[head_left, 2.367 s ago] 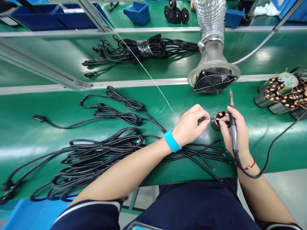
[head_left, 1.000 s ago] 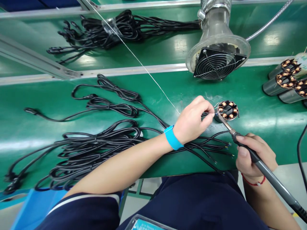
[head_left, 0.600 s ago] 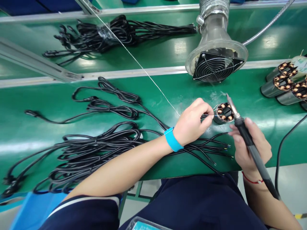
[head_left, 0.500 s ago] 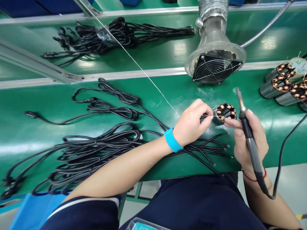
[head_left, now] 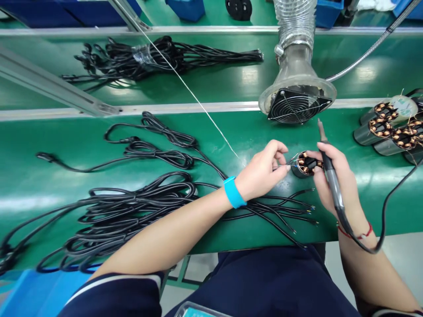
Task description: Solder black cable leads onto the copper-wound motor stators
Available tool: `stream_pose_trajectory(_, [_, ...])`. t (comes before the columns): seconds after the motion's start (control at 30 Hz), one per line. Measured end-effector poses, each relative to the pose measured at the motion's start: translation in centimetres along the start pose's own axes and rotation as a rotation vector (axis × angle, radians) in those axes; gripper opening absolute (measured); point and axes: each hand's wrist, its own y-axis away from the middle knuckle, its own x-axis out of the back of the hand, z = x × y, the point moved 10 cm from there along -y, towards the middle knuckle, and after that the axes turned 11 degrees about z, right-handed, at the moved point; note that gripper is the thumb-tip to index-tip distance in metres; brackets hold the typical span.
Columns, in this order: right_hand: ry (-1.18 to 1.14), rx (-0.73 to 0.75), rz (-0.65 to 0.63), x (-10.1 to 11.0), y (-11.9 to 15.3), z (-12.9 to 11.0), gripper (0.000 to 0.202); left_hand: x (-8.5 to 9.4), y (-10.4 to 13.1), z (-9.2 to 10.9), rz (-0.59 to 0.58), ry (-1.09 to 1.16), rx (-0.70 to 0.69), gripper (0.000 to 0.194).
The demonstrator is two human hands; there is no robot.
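Note:
A metal cylinder with copper windings (head_left: pixel 301 170) stands on the green bench below the fan hood. Just left of it my left hand (head_left: pixel 264 169), with a blue wristband, pinches thin wires (head_left: pixel 286 164) that run to the cylinder's rim. My right hand (head_left: pixel 340 176) grips a soldering iron (head_left: pixel 333 185), its tip pointing up and away from the windings. Fingers of that hand touch the cylinder's right side and top, hiding part of it. A thin strand of solder wire (head_left: pixel 205 108) slants down from the upper left to near my left hand.
Coiled black cables (head_left: pixel 132 200) cover the bench at left, their stripped ends (head_left: pixel 310 209) lying in front of my hands. More cables (head_left: pixel 155 55) lie behind the rail. The fan hood (head_left: pixel 297 94) hangs above the cylinder. Several wound cylinders (head_left: pixel 380 127) stand at right.
My right hand has moved left over the cylinder with the soldering iron, and its fingers now cover more of the windings. My left fingers have shifted slightly on the wires. The view has tilted a little.

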Motion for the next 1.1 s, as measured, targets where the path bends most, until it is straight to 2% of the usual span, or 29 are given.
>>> stream_pose_trajectory(0.07, [-0.006, 0.065, -0.129, -1.4, -0.7, 0.2, 0.064, -1.2, 0.1, -1.6, -0.173, 0.102, 0.221, 0.008])
stream_pose_trajectory(0.13, [-0.042, 0.110, -0.199, -2.3, -1.1, 0.4, 0.068, -1.5, 0.2, -2.1, -0.253, 0.195, 0.365, 0.014])
stream_pose_trajectory(0.27, [-0.099, 0.062, -0.209, -2.8, -1.2, 0.8, 0.064, -0.1, -0.4, -2.3, -0.110, 0.361, 0.509, 0.016])
stream_pose_trajectory(0.4, [-0.117, 0.062, -0.138, -2.4, -0.7, 0.2, 0.053, -0.2, 0.0, -3.1, -0.058, 0.395, 0.614, 0.017])
stream_pose_trajectory(0.53, [-0.133, 0.094, -0.073, -2.1, -0.2, -0.1, 0.052, -1.1, 0.2, -3.8, -0.048, 0.377, 0.660, 0.011])
stream_pose_trajectory(0.67, [-0.143, 0.126, -0.041, -1.9, -0.2, -0.4, 0.054, -1.8, 0.3, -3.7, -0.087, 0.401, 0.676, 0.010])
stream_pose_trajectory(0.83, [-0.177, 0.188, -0.033, -1.6, -0.2, -1.4, 0.055, -1.7, 0.4, -3.2, -0.183, 0.434, 0.625, 0.016])
stream_pose_trajectory(0.97, [-0.196, 0.230, -0.048, -1.5, 0.0, -2.0, 0.059, -1.6, 0.3, -3.0, -0.171, 0.390, 0.567, 0.015])
stream_pose_trajectory(1.1, [-0.163, 0.262, -0.063, -1.8, 0.2, -2.3, 0.062, -2.5, 0.7, -3.0, -0.192, 0.374, 0.589, 0.018])
